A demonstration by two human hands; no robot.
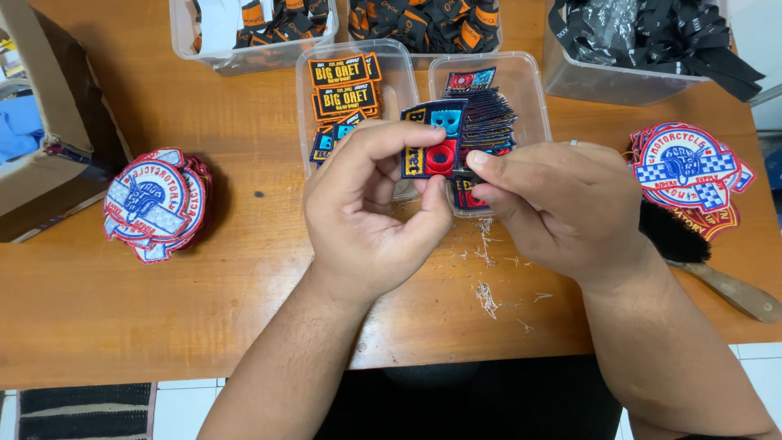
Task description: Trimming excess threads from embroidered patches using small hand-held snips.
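Both forearms come up from the bottom edge, meeting over the middle of the wooden table (122,301). Left hand (375,212): fingers curled, thumb and forefinger pinching the left edge of a small rectangular patch (436,143), dark border, blue square above, red square below. Right hand (562,204): closed loosely, thumb and fingertip nipped at the patch's lower right edge; whether they grip a loose thread or a small tool there, cannot tell. A ring shows on one finger of that hand.

Patch held upright, face to the camera, between the two hands and just above the right-hand clear tray (529,90), which holds a stack of like patches. Left clear tray (305,106), touching it, holds black-and-orange patches and a few blue ones.

Step in hand, as I judge it: trimming or picking stray threads off the patch edge. Thread clippings (486,297) lie scattered on the table below the hands, which supports that. Next move likely calls for a steady left pinch while the right works along the border, turning the patch to reach the other edges.

Round patches in two piles: one (155,204) well left of the hands, one (692,167) to the right. Brush (692,253) with wooden handle lies by the right pile, near the right wrist. Bins of black straps (652,41) along the far edge. Cardboard box (49,122) at far left.
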